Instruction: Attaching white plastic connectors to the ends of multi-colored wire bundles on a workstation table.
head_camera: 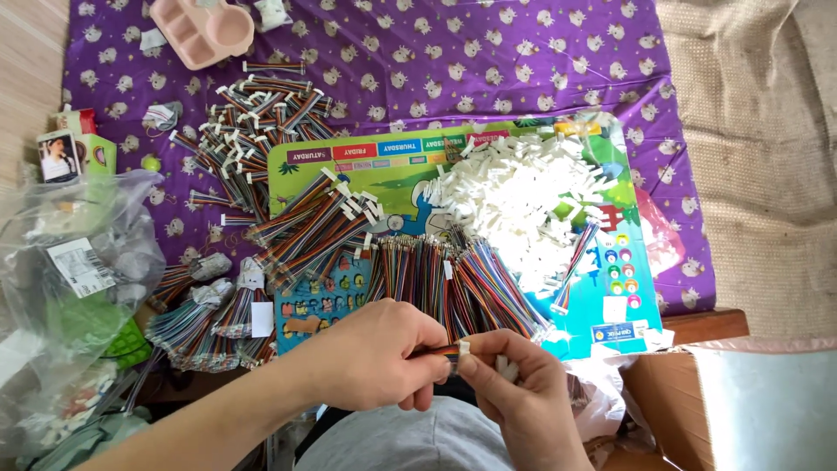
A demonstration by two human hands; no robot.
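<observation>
Wires (433,351) sit pinched in your left hand (375,356), ends meeting the white connector (464,347) gripped by your right hand (514,384) (fingers hide the joint); a skewed push could bend them.

A purple patterned cloth (488,61) covers the low table. On it lies a colourful board (410,170), which bears a white connector heap (514,196) and fanned multicoloured wire bundles (453,279). Left of the board, more finished cables (253,118) are piled on the cloth. A pink tray (202,30) sits at the far edge. A clear plastic bag (74,270) slumps at the left.
</observation>
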